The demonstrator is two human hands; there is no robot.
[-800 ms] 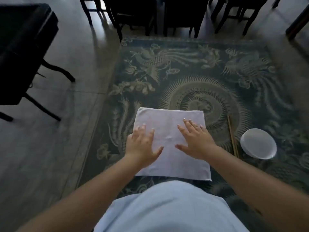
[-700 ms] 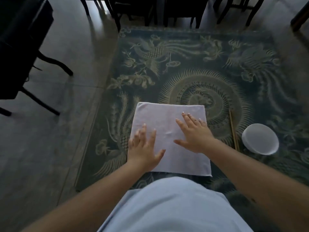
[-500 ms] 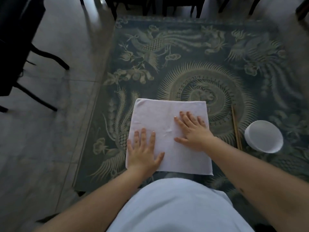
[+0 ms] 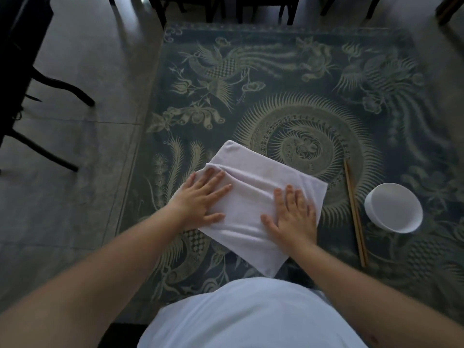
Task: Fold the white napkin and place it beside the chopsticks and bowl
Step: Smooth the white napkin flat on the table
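The white napkin (image 4: pixel 253 197) lies on a dark green patterned rug (image 4: pixel 288 84), turned at an angle and wrinkled across its middle. My left hand (image 4: pixel 200 199) presses flat on its left edge, fingers spread. My right hand (image 4: pixel 293 214) presses flat on its right side, fingers spread. A pair of wooden chopsticks (image 4: pixel 355 212) lies on the rug to the right of the napkin. Right of them stands a white bowl (image 4: pixel 393 210), apart from both hands.
Grey tiled floor (image 4: pixel 70 197) borders the rug on the left. Dark chair legs (image 4: pixel 57 84) stand at the left, and more chair legs (image 4: pixel 226 8) line the rug's far edge. My light blue clothing (image 4: pixel 238 315) fills the bottom of the view.
The napkin has turned clockwise under my hands and now lies askew with wrinkles. My left hand slid to its left edge and my right hand to its right side.
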